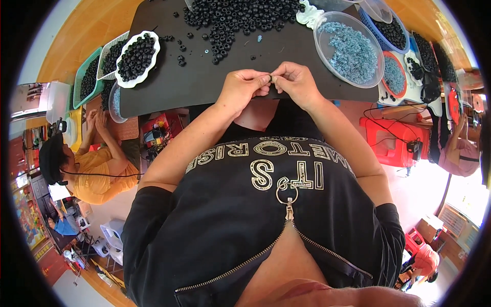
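My left hand and my right hand meet fingertip to fingertip over the near edge of the dark table. Between the pinched thumbs and forefingers sits a small black bead-like piece, mostly covered by the fingers. Beyond my hands spreads a heap of black round pieces, some with a hole through them, with strays nearer to me. A lone light-blue bit lies between the heap and my hands. Right of my right hand, a clear round tub holds many small light-blue pieces.
At left stands a white scalloped dish of black pieces, beside a green basket. A blue basket, an orange-rimmed bowl and a crumpled white cloth lie to the right. A person in yellow sits at left.
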`<state>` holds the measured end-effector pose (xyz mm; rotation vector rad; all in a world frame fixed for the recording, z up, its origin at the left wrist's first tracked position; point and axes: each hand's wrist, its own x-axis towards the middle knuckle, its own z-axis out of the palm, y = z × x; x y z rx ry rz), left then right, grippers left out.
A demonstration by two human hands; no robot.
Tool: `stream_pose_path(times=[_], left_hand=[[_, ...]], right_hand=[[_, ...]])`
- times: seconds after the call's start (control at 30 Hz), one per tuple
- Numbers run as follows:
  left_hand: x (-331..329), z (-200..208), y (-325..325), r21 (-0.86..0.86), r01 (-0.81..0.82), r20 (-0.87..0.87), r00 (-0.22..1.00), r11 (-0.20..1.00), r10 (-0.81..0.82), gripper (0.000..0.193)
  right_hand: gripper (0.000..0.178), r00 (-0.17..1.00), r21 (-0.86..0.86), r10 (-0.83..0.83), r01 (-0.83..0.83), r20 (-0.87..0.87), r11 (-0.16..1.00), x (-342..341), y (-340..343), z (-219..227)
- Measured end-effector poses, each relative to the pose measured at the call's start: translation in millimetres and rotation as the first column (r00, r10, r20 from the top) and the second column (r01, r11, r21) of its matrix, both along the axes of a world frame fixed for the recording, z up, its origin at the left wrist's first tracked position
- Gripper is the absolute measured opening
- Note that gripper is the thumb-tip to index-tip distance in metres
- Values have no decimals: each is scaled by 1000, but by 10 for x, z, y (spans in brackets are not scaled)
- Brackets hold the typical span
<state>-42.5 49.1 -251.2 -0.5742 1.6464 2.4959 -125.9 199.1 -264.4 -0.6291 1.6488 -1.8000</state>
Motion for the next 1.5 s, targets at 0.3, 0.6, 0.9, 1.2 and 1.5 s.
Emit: stream_pose_path(times=[0.3, 0.6, 0.9, 1.2, 1.5], left_hand=[[-13, 55, 81, -190, 2, 22, 1000, 982, 2, 12], [-32, 75, 6, -49, 21, 50, 999, 999, -18, 11], [59, 124, -75, 239, 32, 6, 999, 970, -34, 14], [159, 174, -104, 313, 85, -13, 996, 946, -86, 12], [247, 230, -111, 188, 71, -67, 996, 980, -60, 13]], right_hand=[[4, 985, 121, -23, 44, -169, 992, 37, 15, -27], [7, 981, 53, -100, 110, -165, 993, 75, 29, 21], [12, 993, -66, -115, 114, -3, 991, 165, 15, 216], [8, 992, 16, -68, 70, -106, 997, 177, 34, 276], [7, 999, 74, 26, -24, -27, 997, 225, 29, 419]])
